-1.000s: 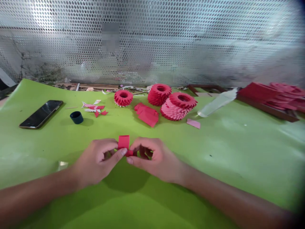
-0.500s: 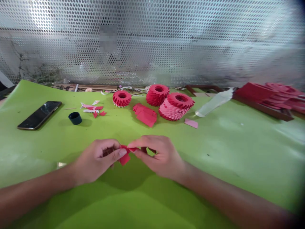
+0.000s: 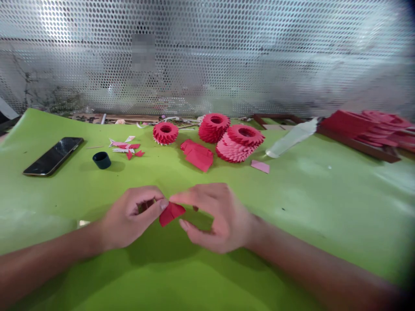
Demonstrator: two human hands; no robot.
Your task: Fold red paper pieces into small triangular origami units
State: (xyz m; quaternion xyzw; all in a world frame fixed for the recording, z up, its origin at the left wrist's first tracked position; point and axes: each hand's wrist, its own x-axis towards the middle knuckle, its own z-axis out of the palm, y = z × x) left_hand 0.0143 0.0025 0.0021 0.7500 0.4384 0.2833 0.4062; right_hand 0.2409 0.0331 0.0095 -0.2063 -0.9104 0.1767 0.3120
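At the center of the frame, just below the middle, a left hand (image 3: 132, 218) is pinching a creased red paper piece (image 3: 171, 214) between thumb and fingers, apparently steadying it so the folded flaps are fanning free toward the right. Beside it, a right hand (image 3: 218, 218) is holding its thumb and index finger apart, the index fingertip meeting or nearly meeting the paper's upper edge and the thumb standing off below; exact contact is hard to tell. Farther up, a red paper stack (image 3: 197, 156) is resting before pleated rings (image 3: 240, 149), seemingly kept within reach. A phone (image 3: 53, 156) and a dark cap (image 3: 101, 161) are lying at left, a translucent bottle (image 3: 290, 140) leaning its tip toward a paper-filled tray (image 3: 366, 151) at upper right. Bare green tabletop (image 3: 327, 194) is spreading right and below the hands, giving room sideways; its far edge is running beneath a perforated metal wall (image 3: 207, 56).
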